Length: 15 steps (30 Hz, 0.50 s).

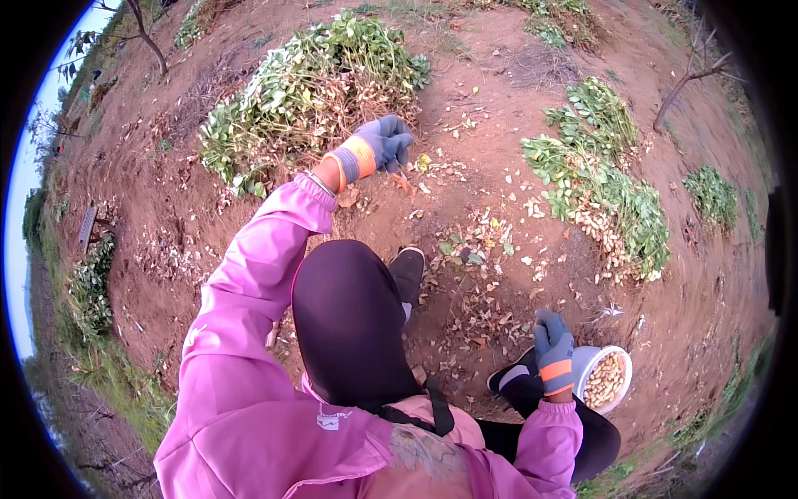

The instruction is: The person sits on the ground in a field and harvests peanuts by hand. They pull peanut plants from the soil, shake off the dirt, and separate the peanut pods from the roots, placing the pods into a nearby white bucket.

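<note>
My left hand, in a grey-coated glove with an orange cuff, reaches over the ground at the lower right edge of a large heap of pulled peanut plants. Its fingers are bent, and whether anything small is between them cannot be told. My right hand, gloved alike, is over my folded right leg with fingers loosely bent and no object seen in it. Just right of it a white plastic bucket leans over, holding picked peanuts in their shells.
More peanut plants with pods showing lie on the bare soil to the right. Fallen leaves litter the ground before me. My shoe is near the middle. Small bare trees stand at both upper sides; weeds edge the plot.
</note>
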{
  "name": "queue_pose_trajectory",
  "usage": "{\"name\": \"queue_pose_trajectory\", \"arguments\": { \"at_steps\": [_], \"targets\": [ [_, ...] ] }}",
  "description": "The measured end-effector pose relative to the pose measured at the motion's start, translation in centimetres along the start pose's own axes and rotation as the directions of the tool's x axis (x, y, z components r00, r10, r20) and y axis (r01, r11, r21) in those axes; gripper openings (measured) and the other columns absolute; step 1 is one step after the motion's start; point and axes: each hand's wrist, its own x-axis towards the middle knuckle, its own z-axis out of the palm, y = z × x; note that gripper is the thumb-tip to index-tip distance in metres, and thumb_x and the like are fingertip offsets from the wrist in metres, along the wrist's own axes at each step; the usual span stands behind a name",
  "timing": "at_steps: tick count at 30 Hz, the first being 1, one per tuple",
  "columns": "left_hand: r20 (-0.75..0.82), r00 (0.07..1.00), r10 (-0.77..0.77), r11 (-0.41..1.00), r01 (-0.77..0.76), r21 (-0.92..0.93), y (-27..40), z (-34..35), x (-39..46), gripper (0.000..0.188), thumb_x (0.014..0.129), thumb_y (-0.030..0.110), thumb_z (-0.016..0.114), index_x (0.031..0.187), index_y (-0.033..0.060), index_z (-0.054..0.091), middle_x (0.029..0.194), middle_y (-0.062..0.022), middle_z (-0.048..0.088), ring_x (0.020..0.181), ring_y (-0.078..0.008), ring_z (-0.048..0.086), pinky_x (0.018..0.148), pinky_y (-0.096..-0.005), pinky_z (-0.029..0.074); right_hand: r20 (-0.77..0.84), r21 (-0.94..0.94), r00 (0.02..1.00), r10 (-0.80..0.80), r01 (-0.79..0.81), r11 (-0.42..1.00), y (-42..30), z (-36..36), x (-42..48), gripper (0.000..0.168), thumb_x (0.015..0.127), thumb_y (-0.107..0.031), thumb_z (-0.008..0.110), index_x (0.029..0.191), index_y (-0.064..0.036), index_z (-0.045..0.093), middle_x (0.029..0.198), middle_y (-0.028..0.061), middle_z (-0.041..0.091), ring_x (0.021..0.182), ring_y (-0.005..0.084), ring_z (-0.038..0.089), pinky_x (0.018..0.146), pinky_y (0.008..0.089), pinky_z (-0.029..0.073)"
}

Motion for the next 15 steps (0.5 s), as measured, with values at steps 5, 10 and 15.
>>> {"name": "queue_pose_trajectory", "arguments": {
  "at_steps": [5, 10, 15],
  "targets": [
    [0.432, 0.900, 0.059, 0.996, -0.082, 0.035, 9.4, 8.4, -5.4, 0.017, 0.092, 0.023, 0.046, 0.097, 0.0059, 0.046, 0.073, -0.0014, 0.060, 0.053, -0.0057, 0.053, 0.047, -0.0181, 0.041, -0.309, 0.270, 0.946, -0.100, 0.188, 0.944, -9.2, -1.0, 4.3, 0.027, 0.080, -0.006, 0.058, 0.107, -0.002, 0.057, 0.090, 0.0106, 0.056, 0.076, 0.0206, 0.056, 0.068, 0.0295, 0.045],
    [0.557, 0.824, 0.105, 0.994, -0.096, -0.045, 12.2, 16.1, -9.5, 0.025, 0.094, 0.029, 0.043, 0.102, 0.0044, 0.043, 0.077, -0.0034, 0.060, 0.054, -0.0066, 0.054, 0.047, -0.0185, 0.043, -0.366, 0.388, 0.924, -0.116, 0.264, 0.883, -12.6, -2.2, 3.6, 0.027, 0.077, -0.008, 0.062, 0.103, -0.004, 0.056, 0.085, 0.0104, 0.055, 0.071, 0.0235, 0.055, 0.062, 0.0324, 0.045],
    [0.571, 0.816, 0.091, 0.995, -0.048, -0.091, 11.1, 21.5, -12.4, 0.039, 0.094, 0.034, 0.044, 0.119, 0.0046, 0.039, 0.082, -0.0015, 0.060, 0.055, -0.0052, 0.054, 0.049, -0.0168, 0.043, -0.384, 0.446, 0.922, -0.047, 0.230, 0.865, -9.5, -2.4, 0.7, 0.019, 0.075, -0.010, 0.061, 0.092, -0.004, 0.055, 0.080, 0.0118, 0.055, 0.072, 0.0293, 0.055, 0.062, 0.0370, 0.045]
  ]
}}
